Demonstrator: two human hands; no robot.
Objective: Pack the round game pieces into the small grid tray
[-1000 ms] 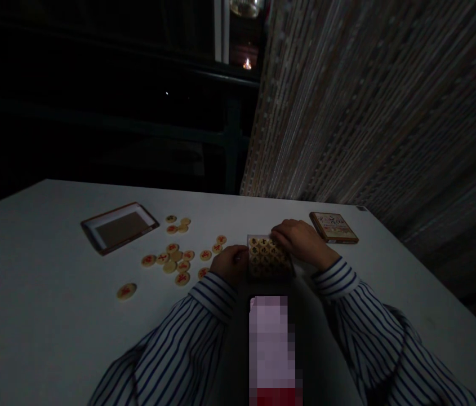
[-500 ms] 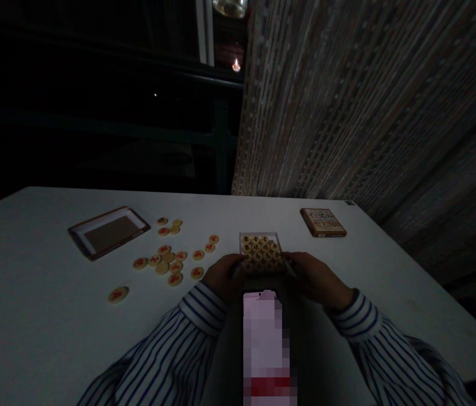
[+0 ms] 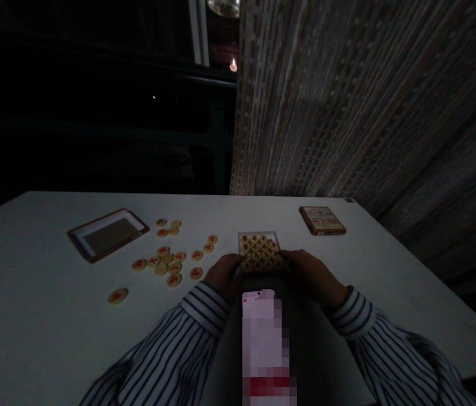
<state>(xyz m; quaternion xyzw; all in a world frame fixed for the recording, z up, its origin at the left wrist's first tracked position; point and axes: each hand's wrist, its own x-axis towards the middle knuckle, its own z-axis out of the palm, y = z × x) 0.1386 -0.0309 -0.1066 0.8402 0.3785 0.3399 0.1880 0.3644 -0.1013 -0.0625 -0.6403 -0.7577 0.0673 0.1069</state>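
Fingers of the left hand (image 3: 224, 275) grasp the left edge of a small, rectangular, white-walled tray (image 3: 274, 238) of round, cream, black-marked pieces (image 3: 264, 246), set between both hands; those of the right hand (image 3: 314, 276) pinch its right edge. Best squeeze evenly, keeping it level. Its open top faces up; long axis unclear.

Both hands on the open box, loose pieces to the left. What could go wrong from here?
1. Spill: the left hand and right hand grip the open box at its sides; a tilt might slide the boxed pieces out or shift them toward the far right corner.
2. Knock: a loose red piece lies close to the left hand; a leftward move might push it.
3. Mix-up: dim light and some blank pieces face up, so markings might be misread.
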